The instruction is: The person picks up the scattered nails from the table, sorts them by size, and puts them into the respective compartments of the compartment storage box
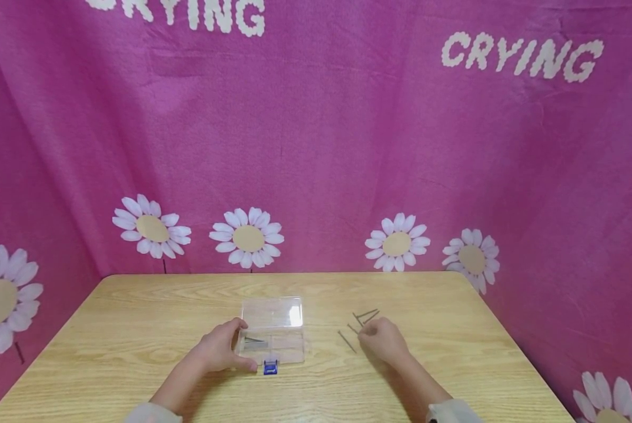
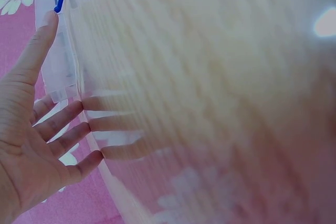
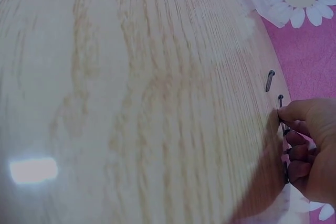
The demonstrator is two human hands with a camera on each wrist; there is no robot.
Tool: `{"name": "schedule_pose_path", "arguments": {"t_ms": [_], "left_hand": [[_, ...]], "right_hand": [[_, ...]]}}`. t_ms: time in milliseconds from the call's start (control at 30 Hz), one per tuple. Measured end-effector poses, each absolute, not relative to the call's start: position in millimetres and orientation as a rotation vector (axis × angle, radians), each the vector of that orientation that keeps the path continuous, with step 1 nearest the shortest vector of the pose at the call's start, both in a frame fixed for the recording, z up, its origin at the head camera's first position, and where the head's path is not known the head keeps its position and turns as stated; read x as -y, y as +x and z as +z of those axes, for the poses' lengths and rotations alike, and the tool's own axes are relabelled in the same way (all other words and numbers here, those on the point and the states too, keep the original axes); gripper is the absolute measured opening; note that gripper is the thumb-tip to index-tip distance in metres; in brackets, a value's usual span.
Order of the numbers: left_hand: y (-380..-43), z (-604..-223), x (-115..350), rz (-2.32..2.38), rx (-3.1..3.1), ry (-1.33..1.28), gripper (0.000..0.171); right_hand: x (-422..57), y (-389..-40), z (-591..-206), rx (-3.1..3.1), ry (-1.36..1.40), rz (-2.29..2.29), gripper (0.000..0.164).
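A clear plastic box [image 1: 287, 346] lies on the table with its lid [image 1: 268, 311] tipped back and its blue latch [image 1: 270, 367] at the front. My left hand [image 1: 217, 348] holds the box's left end, thumb by the latch and fingers toward the hinge side. Inside the left compartment are a few thin nails [image 1: 254, 340]. To the right of the box, several dark nails [image 1: 347, 341] are scattered on the wood. Over them, my right hand [image 1: 384, 339] pinches one nail [image 3: 280, 99] between thumb and forefinger; the other fingers curl beside more nails.
The light wooden table [image 1: 316, 399] reaches back to a pink curtain [image 1: 316, 147] printed with daisies. That cloth also hangs along the left and right sides. Bare tabletop lies between the box and the loose nails.
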State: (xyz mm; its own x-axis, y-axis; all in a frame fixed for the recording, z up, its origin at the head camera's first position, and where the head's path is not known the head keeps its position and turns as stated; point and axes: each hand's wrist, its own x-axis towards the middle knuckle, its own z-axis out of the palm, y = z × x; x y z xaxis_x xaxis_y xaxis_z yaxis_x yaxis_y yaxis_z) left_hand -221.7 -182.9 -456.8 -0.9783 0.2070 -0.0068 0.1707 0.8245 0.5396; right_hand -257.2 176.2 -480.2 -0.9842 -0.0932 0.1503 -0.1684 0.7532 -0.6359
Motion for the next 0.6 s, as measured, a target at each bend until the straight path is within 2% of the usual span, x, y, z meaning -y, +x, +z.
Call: {"name": "schedule_pose_path", "arguments": {"t_ms": [267,600], "left_hand": [[-220.1,-456.2,183.1,0.853,-2.940,0.303,0.082],[-220.8,-456.8,182.9,0.853,-2.954,0.310,0.082]], "right_hand": [[-175.3,-257.2,-481.1,2.845,0.203,1.078,0.004],[-173.5,-263.4,-485.2,2.695,0.181,1.430,0.009]]}}
